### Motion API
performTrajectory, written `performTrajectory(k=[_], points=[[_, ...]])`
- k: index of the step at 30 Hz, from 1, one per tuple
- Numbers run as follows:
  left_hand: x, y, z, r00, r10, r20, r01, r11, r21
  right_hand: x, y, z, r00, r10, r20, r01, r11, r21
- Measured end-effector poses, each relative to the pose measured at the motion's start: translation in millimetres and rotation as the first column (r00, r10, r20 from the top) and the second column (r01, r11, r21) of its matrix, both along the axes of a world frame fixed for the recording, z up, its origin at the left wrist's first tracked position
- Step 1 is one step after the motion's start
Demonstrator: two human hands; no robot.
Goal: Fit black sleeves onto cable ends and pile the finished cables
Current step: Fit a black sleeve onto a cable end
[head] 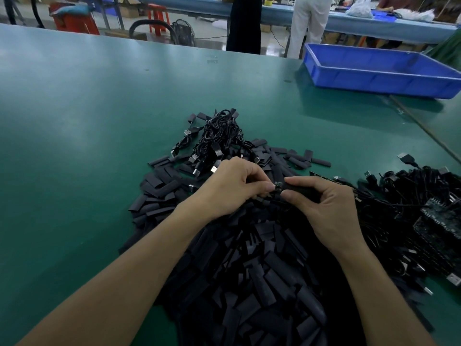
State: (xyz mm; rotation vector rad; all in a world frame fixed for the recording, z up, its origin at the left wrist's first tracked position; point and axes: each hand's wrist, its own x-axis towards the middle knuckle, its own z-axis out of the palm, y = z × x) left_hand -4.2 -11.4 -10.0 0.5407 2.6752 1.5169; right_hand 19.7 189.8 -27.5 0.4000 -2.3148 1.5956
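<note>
Over the sleeve pile (249,283), the left hand (237,188) pinches a cable end (278,185) steady so the right hand (331,211), pinching a sleeve (300,190), can push it on.

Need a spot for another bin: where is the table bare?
Bare table runs wide left of the sleeve heap, and again between the cable bundle and the blue bin. Crowded: the heap under the left hand and right hand, and the cable pile at right.
</note>
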Motion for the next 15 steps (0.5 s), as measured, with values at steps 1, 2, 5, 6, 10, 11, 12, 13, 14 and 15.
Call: performTrajectory(k=[1, 2, 5, 6, 10, 11, 12, 13, 14, 15], points=[[0.0, 0.6, -0.8, 1.0, -0.003, 0.006, 0.003, 1.0, -0.003, -0.1, -0.5, -0.5, 1.0, 0.002, -0.006, -0.002, 1.0, 0.017], [0.3, 1.2, -1.4, 1.0, -0.005, 0.015, 0.005, 1.0, -0.003, -0.1, -0.8, -0.8, 1.0, 0.002, -0.014, -0.001, 0.999, 0.032], [1.5, 3.9, -3.2, 0.999, -0.005, 0.036, 0.005, 1.0, -0.009, -0.6, -1.0, -2.1, 0.999, -0.011, -0.052, 0.015, 0.998, 0.069], [1.8, 4.9, -3.5, 0.999, -0.002, 0.044, 0.002, 1.0, -0.008, -0.7, -1.3, -2.6, 0.998, -0.02, -0.065, 0.025, 0.996, 0.081], [2.3, 6.4, -4.3, 0.998, -0.01, 0.061, 0.009, 1.0, 0.004, -0.9, -2.1, -4.1, 0.996, -0.034, -0.08, 0.042, 0.995, 0.091], [2.3, 6.3, -4.5, 0.998, -0.012, 0.064, 0.011, 1.0, 0.007, -1.2, -2.3, -4.3, 0.996, -0.033, -0.078, 0.04, 0.996, 0.082], [2.0, 6.0, -4.7, 0.998, -0.015, 0.067, 0.014, 1.0, 0.013, -1.4, -2.1, -4.3, 0.997, -0.031, -0.075, 0.036, 0.997, 0.072], [1.7, 5.8, -5.1, 0.997, -0.022, 0.069, 0.021, 1.0, 0.02, -1.7, -1.8, -4.2, 0.997, -0.026, -0.071, 0.031, 0.997, 0.064], [1.5, 5.9, -5.4, 0.997, -0.032, 0.068, 0.031, 0.999, 0.026, -1.5, -1.6, -3.9, 0.998, -0.019, -0.065, 0.022, 0.998, 0.056], [1.6, 6.2, -5.6, 0.997, -0.045, 0.064, 0.043, 0.999, 0.027, -0.8, -1.6, -3.6, 0.998, -0.01, -0.061, 0.013, 0.999, 0.05]])
